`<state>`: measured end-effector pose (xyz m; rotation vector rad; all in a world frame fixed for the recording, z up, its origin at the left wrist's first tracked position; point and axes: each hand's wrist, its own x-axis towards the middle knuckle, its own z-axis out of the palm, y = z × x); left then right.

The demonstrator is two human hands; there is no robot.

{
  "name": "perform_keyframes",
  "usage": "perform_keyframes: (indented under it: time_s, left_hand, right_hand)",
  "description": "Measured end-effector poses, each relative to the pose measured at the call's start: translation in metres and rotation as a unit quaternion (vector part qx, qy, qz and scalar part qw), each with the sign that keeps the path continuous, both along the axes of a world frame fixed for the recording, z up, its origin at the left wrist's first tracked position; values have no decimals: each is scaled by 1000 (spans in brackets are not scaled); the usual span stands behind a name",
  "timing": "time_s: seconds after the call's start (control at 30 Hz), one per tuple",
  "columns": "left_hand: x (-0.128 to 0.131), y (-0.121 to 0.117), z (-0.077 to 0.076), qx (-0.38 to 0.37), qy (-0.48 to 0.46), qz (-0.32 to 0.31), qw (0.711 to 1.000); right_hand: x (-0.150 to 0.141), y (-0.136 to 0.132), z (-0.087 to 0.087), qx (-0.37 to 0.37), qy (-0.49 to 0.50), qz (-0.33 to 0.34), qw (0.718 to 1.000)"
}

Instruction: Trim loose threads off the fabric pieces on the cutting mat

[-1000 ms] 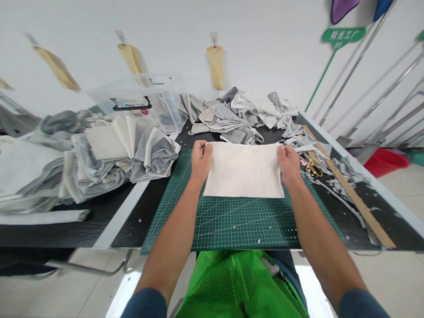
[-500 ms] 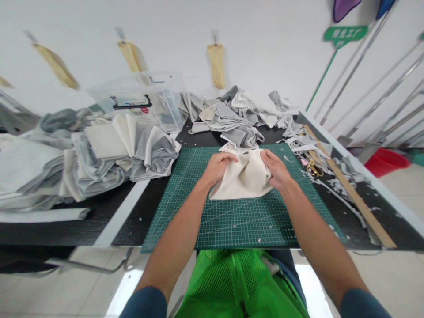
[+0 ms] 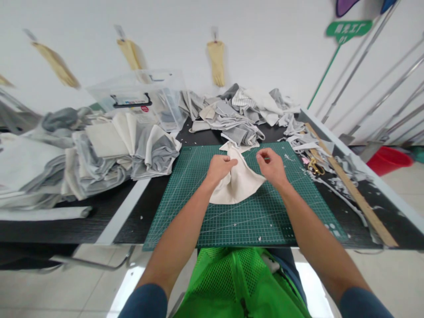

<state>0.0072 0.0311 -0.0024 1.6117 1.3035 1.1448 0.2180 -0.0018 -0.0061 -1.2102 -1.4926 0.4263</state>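
A cream piece of cloth (image 3: 239, 182) lies bunched on the green cutting mat (image 3: 232, 221). My left hand (image 3: 219, 168) pinches its gathered top edge, fingers closed on the fabric. My right hand (image 3: 272, 166) hovers just right of the cloth with fingers curled in a pinch; whether it still holds any fabric is unclear.
Heaps of grey and white fabric (image 3: 241, 112) lie behind the mat, and folded stacks (image 3: 99, 154) at left. A clear plastic box (image 3: 139, 99) stands at the back. Gold scissors (image 3: 314, 167) and a long wooden ruler (image 3: 351, 190) lie at right. A green mesh bag (image 3: 238, 282) sits below.
The cloth was held flat and spread by both hands; my hands came together, gathering it into a bunch. My right hand has now drawn slightly away from it.
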Motion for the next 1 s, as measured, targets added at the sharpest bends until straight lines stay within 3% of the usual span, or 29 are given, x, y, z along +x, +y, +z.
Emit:
perform_keyframes:
  time_s: [0.1, 0.17, 0.27, 0.4, 0.47, 0.53, 0.6, 0.67, 0.77, 0.87, 0.93, 1.0]
  left_hand:
    - [-7, 6, -2, 15, 14, 52, 998]
    - [-8, 8, -3, 24, 13, 64, 998]
    - [-7, 8, -4, 31, -12, 64, 997]
    - [-7, 7, -4, 28, -25, 59, 998]
    - [-9, 8, -4, 27, -22, 56, 998]
    - [-10, 10, -3, 31, -9, 53, 998]
    - [-11, 10, -2, 41, 11, 47, 998]
    - [-10, 9, 1, 56, 29, 34, 997]
    - [-7, 6, 5, 90, 42, -11, 995]
    - [-4, 3, 6, 99, 9, -63, 993]
    - [-4, 2, 6, 73, -50, -61, 994]
    - [-4, 2, 5, 34, -114, -39, 992]
  right_hand:
    - [-3, -10, 9, 10, -120, 139, 983]
    - [-9, -13, 10, 28, -180, 185, 966]
    - [-19, -14, 6, 42, -205, 181, 961]
    - [-24, -13, 0, 31, -156, 156, 975]
    - [-18, -11, 0, 25, -108, 111, 988]
    - [-9, -7, 1, 24, -63, 10, 998]
    - [2, -2, 1, 31, -55, -105, 992]
    - [9, 2, -1, 33, -63, -146, 987]
    - [4, 3, -5, -25, 5, -28, 999]
    - [-8, -1, -10, -126, 50, 111, 985]
    - [-14, -2, -13, -172, 41, 146, 973]
    - [-16, -2, -15, -168, 43, 144, 974]
